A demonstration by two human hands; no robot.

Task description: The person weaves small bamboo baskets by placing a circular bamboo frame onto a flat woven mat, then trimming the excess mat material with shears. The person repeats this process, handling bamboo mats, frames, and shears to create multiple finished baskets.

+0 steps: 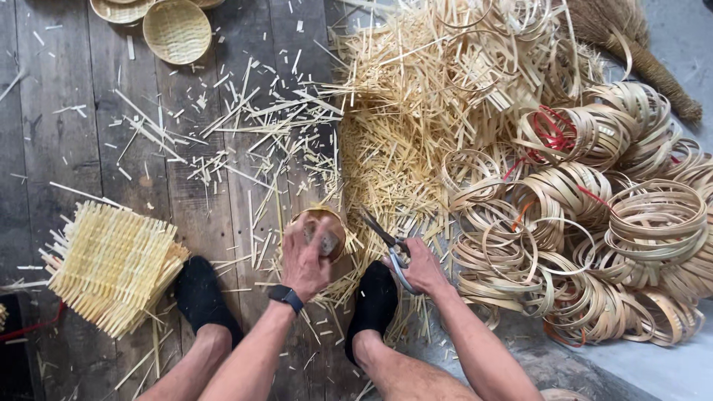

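Between my black-socked feet, on the plank floor (215, 215), my left hand (306, 261) grips a small round woven bamboo basket (321, 226); my right hand (423, 269) clasps grey-handled scissors (389, 249), blades closed, pointing up-left toward it.

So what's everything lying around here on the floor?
Woven mats: a stack, pale yellow, lower left.
Finished shallow baskets: at least two, tan, top left.
Cut strips: a heap, straw-coloured, centre.
Hoop bundles: many, tan, some tied red, right.
Broom: one, brown, top right.
Small basket: one, tan, under left hand.
Scissors: one, dark handles, open, in right hand.
Wristwatch: black, left wrist.
Socked feet: two, black, bottom.
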